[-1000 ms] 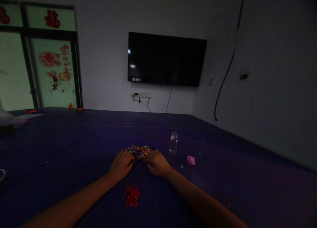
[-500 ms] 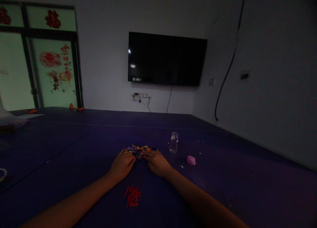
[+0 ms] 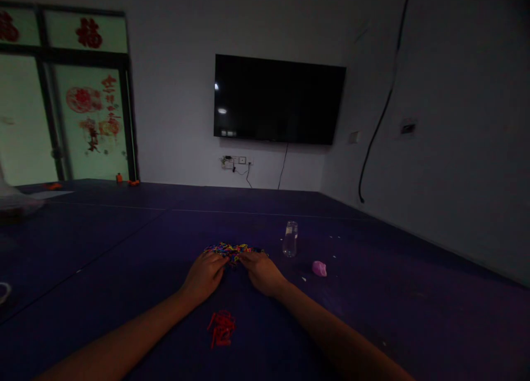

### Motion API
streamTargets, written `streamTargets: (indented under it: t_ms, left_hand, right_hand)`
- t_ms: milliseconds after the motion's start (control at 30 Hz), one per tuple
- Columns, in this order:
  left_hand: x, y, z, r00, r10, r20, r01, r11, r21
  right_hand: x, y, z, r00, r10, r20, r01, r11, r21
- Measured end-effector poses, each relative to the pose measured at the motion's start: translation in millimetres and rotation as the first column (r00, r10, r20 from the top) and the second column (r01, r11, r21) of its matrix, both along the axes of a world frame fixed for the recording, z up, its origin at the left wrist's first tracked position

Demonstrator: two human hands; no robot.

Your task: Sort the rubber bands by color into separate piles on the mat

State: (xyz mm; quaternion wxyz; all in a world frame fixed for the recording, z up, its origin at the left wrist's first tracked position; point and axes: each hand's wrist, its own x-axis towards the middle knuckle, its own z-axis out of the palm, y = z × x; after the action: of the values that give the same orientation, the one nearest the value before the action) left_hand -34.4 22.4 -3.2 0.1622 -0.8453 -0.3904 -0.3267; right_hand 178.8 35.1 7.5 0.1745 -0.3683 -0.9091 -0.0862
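A pile of small multicoloured pieces (image 3: 232, 249) lies on the dark blue-purple surface (image 3: 165, 281). My left hand (image 3: 207, 270) rests at the pile's left near side, its fingertips among the pieces. At the right near side, my right hand (image 3: 260, 268) touches the pile too, fingers pointing inward. Whether either hand pinches a piece is too small and dark to tell. Nearer to me, between my forearms, sits a small heap of red pieces (image 3: 222, 328).
Right of the pile stands a clear bottle (image 3: 290, 240), with a pink object (image 3: 319, 269) beyond my right wrist. White scraps are scattered nearby. A whitish bag (image 3: 16, 201) lies far left, and a white ring (image 3: 4, 292) at the left edge.
The fingertips of both hands have shifted slightly at the pile. The red heap, bottle and pink object stay where they were.
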Motion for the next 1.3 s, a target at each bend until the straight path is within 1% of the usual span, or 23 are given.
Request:
streamTargets:
  t_ms: [133, 267, 433, 667, 767, 867, 933, 1000, 1067, 1133, 1200, 1233, 1300]
  left_hand:
    - [1, -2, 0.8, 1.000, 0.015, 0.009, -0.015, 1.000, -0.007]
    - [1, -3, 1.9, 0.999, 0.030, 0.013, -0.029, 0.999, -0.045]
    - [0, -4, 3.7, 0.998, 0.036, 0.045, -0.034, 0.999, -0.038]
    - [-1, -7, 5.1, 0.998, -0.004, 0.070, 0.005, 1.000, -0.009]
    - [0, -8, 5.9, 0.999, -0.002, 0.051, 0.002, 1.000, -0.011]
    - [0, -9, 6.4, 0.999, 0.007, 0.032, -0.007, 1.000, -0.011]
    - [0, -9, 6.5, 1.000, 0.000, 0.028, 0.000, 1.000, -0.004]
    - [1, -10, 6.8, 0.999, -0.029, 0.022, 0.029, 1.000, 0.006]
    - [1, -11, 7.4, 0.997, -0.074, 0.022, 0.073, 0.997, 0.034]
    - [2, -13, 8.6, 0.991, -0.136, 0.008, 0.135, 0.988, 0.072]
    - [3, -16, 9.8, 0.980, -0.197, -0.026, 0.198, 0.973, 0.115]
    - [4, -17, 10.2, 0.974, -0.222, -0.051, 0.227, 0.964, 0.135]
    - [4, -18, 10.4, 0.962, -0.257, -0.095, 0.270, 0.948, 0.168]
  right_hand:
    - [0, -2, 1.0, 0.995, 0.076, 0.061, -0.077, 0.997, 0.022]
    - [-1, -3, 0.9, 0.980, 0.152, 0.127, -0.157, 0.987, 0.033]
    - [-5, -7, 0.5, 0.962, 0.233, 0.139, -0.245, 0.967, 0.075]
    - [-8, -13, -0.7, 0.954, 0.264, 0.140, -0.279, 0.955, 0.099]
    - [-8, -15, 0.0, 0.957, 0.271, 0.103, -0.280, 0.956, 0.086]
    - [-11, -19, 0.1, 0.954, 0.300, -0.023, -0.299, 0.954, 0.034]
    - [-14, -21, -1.7, 0.931, 0.318, -0.179, -0.326, 0.945, -0.018]
    - [-19, -22, -6.1, 0.879, 0.306, -0.365, -0.351, 0.934, -0.064]
    - [-24, -19, -12.8, 0.803, 0.234, -0.548, -0.346, 0.932, -0.108]
    - [-28, -15, -20.7, 0.706, 0.100, -0.702, -0.320, 0.928, -0.190]
    - [-31, -11, -27.8, 0.606, -0.038, -0.794, -0.334, 0.894, -0.298]
    - [-32, -9, -30.5, 0.563, -0.086, -0.822, -0.358, 0.871, -0.336]
    - [-32, -7, -33.4, 0.498, -0.133, -0.857, -0.411, 0.834, -0.368]
